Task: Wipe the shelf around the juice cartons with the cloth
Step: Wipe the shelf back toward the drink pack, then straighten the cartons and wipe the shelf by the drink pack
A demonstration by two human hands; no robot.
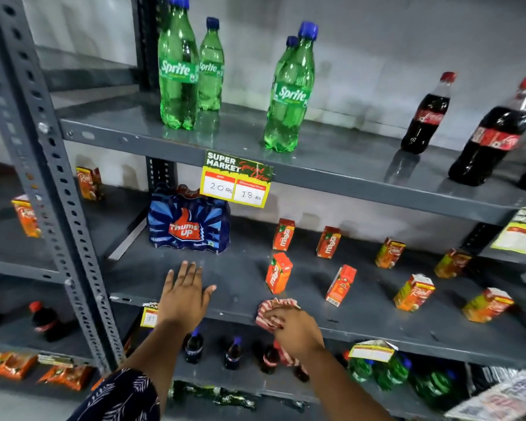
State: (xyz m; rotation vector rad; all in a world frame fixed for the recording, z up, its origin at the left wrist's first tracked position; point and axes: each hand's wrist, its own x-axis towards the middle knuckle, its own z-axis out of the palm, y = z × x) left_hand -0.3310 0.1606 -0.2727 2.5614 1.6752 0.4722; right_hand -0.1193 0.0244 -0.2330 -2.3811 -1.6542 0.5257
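Several small juice cartons stand spread over the grey middle shelf (pixel 243 287). The nearest is an orange Maaza carton (pixel 278 273), with another carton (pixel 340 285) to its right and Real cartons (pixel 413 292) farther right. My right hand (pixel 295 328) presses a red-and-white striped cloth (pixel 269 311) onto the shelf's front edge, just below the nearest Maaza carton. Part of the cloth hangs under my wrist. My left hand (pixel 184 294) lies flat and open on the shelf, left of the cloth, in front of the Thums Up pack.
A blue Thums Up multipack (pixel 189 226) sits at the shelf's back left. Green Sprite bottles (pixel 178 71) and cola bottles (pixel 425 117) stand on the shelf above, with a price tag (pixel 236 182) on its edge. More bottles fill the shelf below. A perforated upright (pixel 52 183) stands left.
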